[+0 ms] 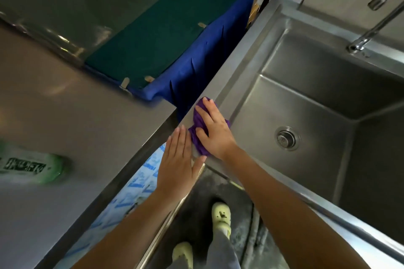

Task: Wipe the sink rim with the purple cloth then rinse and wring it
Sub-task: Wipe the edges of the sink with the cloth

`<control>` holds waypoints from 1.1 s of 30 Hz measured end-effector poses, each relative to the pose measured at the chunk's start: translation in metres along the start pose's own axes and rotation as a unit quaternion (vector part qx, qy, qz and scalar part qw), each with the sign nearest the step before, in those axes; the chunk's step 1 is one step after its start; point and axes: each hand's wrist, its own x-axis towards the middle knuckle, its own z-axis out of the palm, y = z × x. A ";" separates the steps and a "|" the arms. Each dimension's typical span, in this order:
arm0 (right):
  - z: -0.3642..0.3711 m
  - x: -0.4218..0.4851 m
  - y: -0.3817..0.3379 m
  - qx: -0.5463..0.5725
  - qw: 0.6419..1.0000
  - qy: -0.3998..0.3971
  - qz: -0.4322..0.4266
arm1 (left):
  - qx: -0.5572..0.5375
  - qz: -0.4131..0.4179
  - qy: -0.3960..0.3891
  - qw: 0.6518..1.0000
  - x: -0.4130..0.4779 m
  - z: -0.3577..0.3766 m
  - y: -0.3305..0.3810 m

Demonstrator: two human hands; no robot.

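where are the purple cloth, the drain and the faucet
purple cloth (197,122): head view, on the fold showing beside the fingers
drain (286,138): head view, centre of the strainer
faucet (371,31): head view, midway along the lower pipe

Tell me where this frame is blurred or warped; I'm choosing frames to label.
Head view, left: the green bottle is smeared, its label unreadable; head view, centre: the right hand and purple cloth are sharp; the wide-angle lens skews the sink rim; soft glare streaks the steel surface upper left.
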 end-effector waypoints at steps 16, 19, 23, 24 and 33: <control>-0.013 -0.108 0.008 -0.106 0.987 0.054 0.105 | 0.009 0.055 -0.013 0.998 -0.012 -0.001 -0.006; -0.021 -0.134 0.020 -0.134 0.976 0.103 0.138 | 0.002 0.041 -0.017 0.999 -0.014 0.000 0.002; -0.033 -0.170 0.041 -0.152 0.964 0.133 0.175 | -0.002 0.075 -0.024 0.997 -0.019 0.003 0.016; -0.037 -0.179 0.047 -0.155 0.961 0.138 0.185 | 0.004 0.106 -0.027 0.994 -0.022 0.005 0.022; -0.056 -0.231 0.077 -0.189 0.932 0.175 0.256 | -0.008 0.225 -0.075 0.971 -0.015 0.021 0.092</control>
